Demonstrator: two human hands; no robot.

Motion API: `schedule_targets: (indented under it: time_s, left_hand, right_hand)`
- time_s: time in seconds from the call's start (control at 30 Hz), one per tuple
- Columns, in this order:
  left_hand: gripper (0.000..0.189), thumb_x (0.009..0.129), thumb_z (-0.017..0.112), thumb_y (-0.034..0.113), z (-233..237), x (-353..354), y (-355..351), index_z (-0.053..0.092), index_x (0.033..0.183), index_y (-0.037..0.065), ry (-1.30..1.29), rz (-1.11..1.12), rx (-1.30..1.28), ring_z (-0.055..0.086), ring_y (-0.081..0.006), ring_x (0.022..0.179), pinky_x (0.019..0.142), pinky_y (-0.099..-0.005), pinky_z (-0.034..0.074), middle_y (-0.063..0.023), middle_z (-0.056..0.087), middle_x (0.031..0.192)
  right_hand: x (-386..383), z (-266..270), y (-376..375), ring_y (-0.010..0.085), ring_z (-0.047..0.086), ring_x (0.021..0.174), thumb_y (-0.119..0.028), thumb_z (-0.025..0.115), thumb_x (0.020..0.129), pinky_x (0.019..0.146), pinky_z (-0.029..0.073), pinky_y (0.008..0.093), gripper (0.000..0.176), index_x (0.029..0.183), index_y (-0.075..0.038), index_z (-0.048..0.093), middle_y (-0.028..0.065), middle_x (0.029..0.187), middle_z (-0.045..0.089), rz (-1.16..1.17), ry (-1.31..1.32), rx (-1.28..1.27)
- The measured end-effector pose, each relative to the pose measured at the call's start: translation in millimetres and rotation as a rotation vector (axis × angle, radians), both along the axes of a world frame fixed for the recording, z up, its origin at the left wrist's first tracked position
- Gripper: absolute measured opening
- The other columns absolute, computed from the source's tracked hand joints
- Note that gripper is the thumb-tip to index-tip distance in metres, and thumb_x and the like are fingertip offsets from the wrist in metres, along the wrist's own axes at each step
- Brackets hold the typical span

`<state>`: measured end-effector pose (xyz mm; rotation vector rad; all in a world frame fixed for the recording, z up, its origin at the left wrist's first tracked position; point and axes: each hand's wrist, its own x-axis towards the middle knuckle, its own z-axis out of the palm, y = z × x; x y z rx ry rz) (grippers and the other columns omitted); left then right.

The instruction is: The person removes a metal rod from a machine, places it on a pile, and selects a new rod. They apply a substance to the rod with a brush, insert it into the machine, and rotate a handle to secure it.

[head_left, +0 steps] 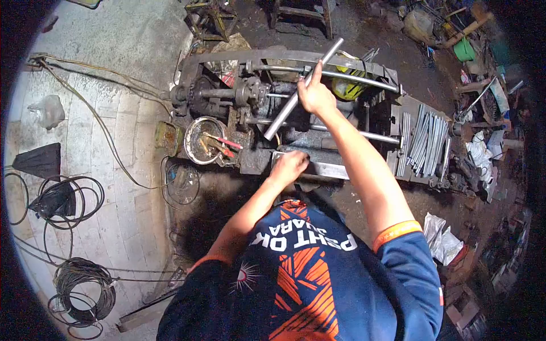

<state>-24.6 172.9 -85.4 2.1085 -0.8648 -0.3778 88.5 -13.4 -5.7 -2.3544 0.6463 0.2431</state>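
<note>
A long bare metal tube (284,117) lies slantwise above the greasy machine (256,94). My right hand (316,95) is wrapped round its middle, with the index finger stretched along it. Lower down, at the machine's near edge, my left hand (290,166) is closed beside a flat metal bar (330,170); what its fingers hold, if anything, is hidden. Several thin metal rods (427,142) lie on the right end of the machine. A round tin (196,149) with red-handled tools stands left of my left hand.
Cables (108,128) run over the pale floor at the left, with a coiled cable (85,290) at the lower left. A metal stand (211,20) is behind the machine. Scrap and a green container (464,50) lie at the right, with white sacking (442,238) nearer.
</note>
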Motion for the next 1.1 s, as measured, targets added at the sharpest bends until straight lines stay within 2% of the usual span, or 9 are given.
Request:
schedule_targets:
  time_s: [0.07,0.17,0.23,0.43,0.53,0.63,0.7,0.9,1.1]
  left_hand:
    - [0.017,0.080,0.066,0.014,-3,2,-7,0.063,0.093,0.003,-0.014,-0.038,0.110,0.063,-0.0338,0.077,0.067,-0.0415,0.051,-0.0158,0.064,0.085]
    - [0.018,0.083,0.065,0.016,-5,-20,1,0.064,0.095,0.003,-0.158,0.038,0.035,0.064,-0.0336,0.080,0.070,-0.0411,0.052,-0.0156,0.064,0.088]
    - [0.019,0.083,0.065,0.015,-6,-35,5,0.065,0.099,0.005,-0.187,0.103,0.034,0.064,-0.0294,0.090,0.078,-0.0376,0.052,-0.0108,0.067,0.100]
    - [0.019,0.082,0.065,0.014,-9,-37,-14,0.066,0.100,0.007,-0.246,0.250,0.026,0.064,-0.0268,0.089,0.079,-0.0359,0.052,-0.0089,0.067,0.102]
    - [0.023,0.086,0.049,0.008,-14,-17,-22,0.064,0.104,0.005,-0.136,0.138,0.188,0.063,-0.0306,0.092,0.082,-0.0406,0.051,-0.0159,0.066,0.101]
    - [0.021,0.083,0.051,0.009,-27,10,-54,0.071,0.089,0.006,0.071,0.082,0.675,0.068,-0.0308,0.086,0.073,-0.0400,0.055,-0.0168,0.069,0.090]
    - [0.020,0.084,0.053,0.011,-54,13,-65,0.072,0.082,0.010,-0.187,-0.259,0.780,0.070,-0.0270,0.082,0.066,-0.0396,0.056,-0.0125,0.071,0.086]
    - [0.014,0.079,0.056,0.011,-38,12,-57,0.071,0.080,0.011,-0.426,-0.349,0.685,0.068,-0.0228,0.078,0.065,-0.0369,0.053,-0.0096,0.070,0.082]
    - [0.026,0.077,0.057,0.011,-80,11,-47,0.069,0.099,0.005,-0.433,-0.496,0.757,0.063,-0.0319,0.091,0.072,-0.0402,0.050,-0.0154,0.066,0.103]
  right_hand:
    - [-1,4,0,0.0417,0.060,0.103,-0.049,0.032,0.092,0.092,0.044,0.0483,0.086,0.144,-0.004,-0.020,0.0277,0.109,0.062,0.024,0.041,-0.007]
    - [-1,10,-3,0.0412,0.062,0.100,-0.049,0.031,0.092,0.090,0.046,0.0471,0.086,0.143,-0.002,-0.021,0.0283,0.108,0.062,0.072,0.041,-0.029]
    - [0,8,-4,0.0415,0.062,0.098,-0.049,0.031,0.092,0.089,0.047,0.0471,0.087,0.142,-0.001,-0.022,0.0289,0.106,0.063,0.085,0.012,-0.016]
    - [2,3,-6,0.0432,0.062,0.096,-0.049,0.034,0.092,0.089,0.046,0.0475,0.089,0.142,-0.003,-0.024,0.0298,0.105,0.062,0.115,0.004,0.007]
    - [3,6,-3,0.0428,0.062,0.096,-0.047,0.036,0.092,0.088,0.047,0.0481,0.088,0.143,-0.003,-0.022,0.0293,0.103,0.063,0.093,0.023,0.001]
    - [7,8,4,0.0418,0.063,0.095,-0.045,0.036,0.092,0.088,0.047,0.0482,0.087,0.143,-0.003,-0.020,0.0285,0.103,0.064,0.073,0.069,-0.063]
    - [11,10,4,0.0419,0.063,0.096,-0.045,0.036,0.092,0.088,0.046,0.0482,0.087,0.143,-0.003,-0.020,0.0284,0.103,0.064,0.075,0.108,-0.087]
    - [18,2,4,0.0426,0.062,0.098,-0.044,0.037,0.090,0.090,0.045,0.0475,0.087,0.144,-0.004,-0.018,0.0300,0.104,0.063,-0.003,0.097,-0.105]
    - [22,-4,16,0.0433,0.062,0.097,-0.041,0.038,0.090,0.088,0.046,0.0482,0.085,0.145,-0.005,-0.015,0.0304,0.103,0.063,-0.110,0.088,-0.146]
